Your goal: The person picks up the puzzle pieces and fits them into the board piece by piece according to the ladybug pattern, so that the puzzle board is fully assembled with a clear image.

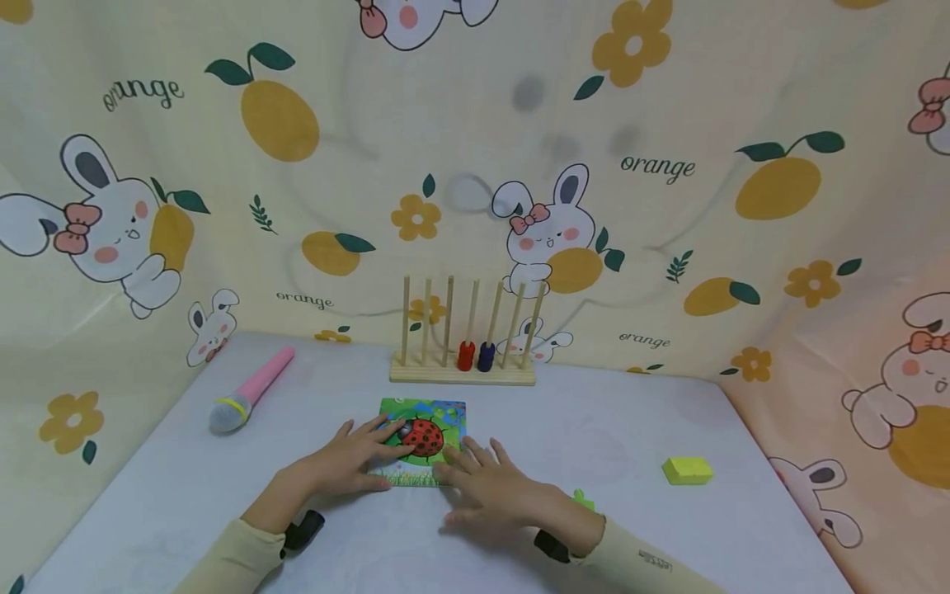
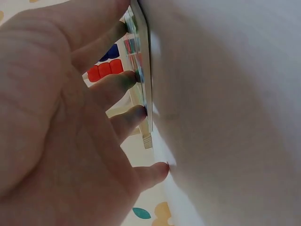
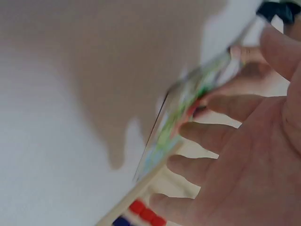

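Observation:
A square ladybug picture board (image 1: 425, 439) lies flat on the white table in the head view. My left hand (image 1: 349, 459) is spread over its left side. In the left wrist view several fingertips of that hand touch the face of the board (image 2: 133, 52), while the little finger reaches the tabletop. My right hand (image 1: 490, 485) stands at the lower right edge of the board with its fingers spread. The right wrist view has those fingers (image 3: 209, 136) extended and holding nothing; the board (image 3: 174, 122) is blurred beyond them.
Behind the board stands a wooden peg rack (image 1: 462, 375) with red beads (image 1: 466, 356) and dark blue beads (image 1: 486, 357). A pink toy microphone (image 1: 256, 389) lies at the left, a yellow-green block (image 1: 687, 471) at the right. Some small green thing (image 1: 583, 500) is partly hidden by my right forearm.

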`<state>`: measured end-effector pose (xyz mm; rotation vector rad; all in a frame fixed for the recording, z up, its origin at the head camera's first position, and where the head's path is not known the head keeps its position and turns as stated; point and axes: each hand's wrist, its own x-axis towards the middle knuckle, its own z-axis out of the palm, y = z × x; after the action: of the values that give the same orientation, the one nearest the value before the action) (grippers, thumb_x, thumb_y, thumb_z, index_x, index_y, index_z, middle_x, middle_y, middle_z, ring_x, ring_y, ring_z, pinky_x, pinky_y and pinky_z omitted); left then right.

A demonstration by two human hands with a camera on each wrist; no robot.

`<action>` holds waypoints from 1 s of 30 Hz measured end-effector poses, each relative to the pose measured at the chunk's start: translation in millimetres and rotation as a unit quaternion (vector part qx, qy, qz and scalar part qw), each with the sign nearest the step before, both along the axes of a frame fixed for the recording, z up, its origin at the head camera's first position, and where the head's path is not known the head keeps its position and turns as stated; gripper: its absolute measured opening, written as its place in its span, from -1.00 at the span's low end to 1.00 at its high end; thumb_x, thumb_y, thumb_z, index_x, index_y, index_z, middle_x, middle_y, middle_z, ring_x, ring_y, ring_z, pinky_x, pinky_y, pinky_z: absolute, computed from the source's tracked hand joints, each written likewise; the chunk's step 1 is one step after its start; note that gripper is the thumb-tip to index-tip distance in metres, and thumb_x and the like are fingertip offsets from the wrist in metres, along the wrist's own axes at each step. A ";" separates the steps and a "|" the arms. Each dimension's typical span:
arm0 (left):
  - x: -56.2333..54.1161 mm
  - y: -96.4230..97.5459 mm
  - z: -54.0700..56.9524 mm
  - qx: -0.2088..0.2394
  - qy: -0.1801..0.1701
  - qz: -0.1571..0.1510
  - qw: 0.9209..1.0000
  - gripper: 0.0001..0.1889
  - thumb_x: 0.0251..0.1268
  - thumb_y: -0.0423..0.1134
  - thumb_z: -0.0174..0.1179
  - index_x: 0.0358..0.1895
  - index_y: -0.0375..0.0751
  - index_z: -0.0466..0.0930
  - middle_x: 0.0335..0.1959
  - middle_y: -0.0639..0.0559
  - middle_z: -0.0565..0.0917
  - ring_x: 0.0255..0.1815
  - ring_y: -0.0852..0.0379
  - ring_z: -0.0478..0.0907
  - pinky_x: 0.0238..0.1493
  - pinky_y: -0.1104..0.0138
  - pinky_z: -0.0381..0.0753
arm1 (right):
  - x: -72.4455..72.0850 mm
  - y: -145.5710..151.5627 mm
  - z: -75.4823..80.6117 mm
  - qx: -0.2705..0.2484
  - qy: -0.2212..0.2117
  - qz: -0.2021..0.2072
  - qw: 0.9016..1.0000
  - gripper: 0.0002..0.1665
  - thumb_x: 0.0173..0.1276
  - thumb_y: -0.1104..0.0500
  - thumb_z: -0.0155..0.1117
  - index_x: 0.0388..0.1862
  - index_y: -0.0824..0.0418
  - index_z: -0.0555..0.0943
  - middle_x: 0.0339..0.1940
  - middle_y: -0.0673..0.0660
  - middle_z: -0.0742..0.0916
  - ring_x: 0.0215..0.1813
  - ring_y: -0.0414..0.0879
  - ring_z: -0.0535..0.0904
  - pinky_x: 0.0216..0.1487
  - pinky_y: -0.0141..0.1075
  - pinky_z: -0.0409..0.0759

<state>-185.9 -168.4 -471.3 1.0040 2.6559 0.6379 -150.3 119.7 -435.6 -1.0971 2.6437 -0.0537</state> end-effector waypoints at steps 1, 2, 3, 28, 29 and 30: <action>-0.4 0.3 -0.2 0.000 -0.002 -0.001 1.000 -0.38 0.32 0.07 0.27 0.43 0.05 0.44 0.57 -0.19 0.14 0.56 -0.39 -0.07 0.27 -0.53 -0.15 | -1.7 7.0 1.2 -0.004 0.002 -0.007 1.000 -0.13 0.37 -0.32 0.20 0.55 -0.01 0.28 0.58 0.15 0.27 0.59 0.22 0.04 0.46 0.31 -0.01; -0.8 0.6 -0.3 0.000 -0.005 -0.002 1.000 -0.38 0.33 0.06 0.27 0.43 0.05 0.44 0.58 -0.19 0.13 0.56 -0.38 -0.08 0.27 -0.52 -0.16 | -3.1 15.0 2.3 -0.009 0.006 -0.014 1.000 -0.13 0.34 -0.29 0.27 0.53 0.01 0.32 0.56 0.16 0.31 0.58 0.22 0.09 0.45 0.32 0.01; -1.0 1.0 -0.1 0.002 -0.006 -0.003 1.000 -0.39 0.33 0.06 0.27 0.43 0.04 0.44 0.58 -0.19 0.13 0.56 -0.39 -0.09 0.27 -0.53 -0.17 | -4.9 23.4 3.2 -0.015 0.010 -0.021 1.000 -0.12 0.29 -0.26 0.35 0.50 0.04 0.36 0.52 0.18 0.37 0.55 0.22 0.15 0.43 0.32 0.06; 1.2 0.3 4.8 0.012 -0.025 -0.011 1.000 -0.36 0.34 0.05 0.26 0.44 -0.05 0.42 0.57 -0.27 0.12 0.56 -0.39 -0.07 0.25 -0.54 -0.23 | 8.9 164.6 4.1 -0.125 -0.043 -0.190 0.973 -0.37 -0.14 0.08 0.71 -0.10 0.20 0.58 -0.23 0.00 0.56 -0.12 -0.05 0.47 -0.16 -0.03 0.44; 1.4 0.6 4.6 0.013 -0.025 -0.011 1.000 -0.36 0.33 0.05 0.26 0.44 -0.05 0.41 0.57 -0.27 0.12 0.56 -0.39 -0.07 0.24 -0.55 -0.23 | 9.5 164.6 3.7 -0.128 -0.041 -0.186 0.973 -0.37 -0.14 0.09 0.71 -0.11 0.19 0.57 -0.24 0.00 0.56 -0.14 -0.06 0.46 -0.18 -0.03 0.44; 1.6 0.9 4.4 0.014 -0.026 -0.012 1.000 -0.36 0.34 0.05 0.26 0.45 -0.04 0.41 0.57 -0.27 0.12 0.55 -0.39 -0.07 0.24 -0.55 -0.23 | 9.8 164.6 3.3 -0.132 -0.040 -0.183 0.973 -0.38 -0.14 0.09 0.71 -0.11 0.18 0.57 -0.24 0.00 0.55 -0.15 -0.06 0.46 -0.19 -0.04 0.43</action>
<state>-184.3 -167.5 -466.9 1.0108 2.5944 0.6876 -140.5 284.3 -432.3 -0.6436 2.7825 -0.5253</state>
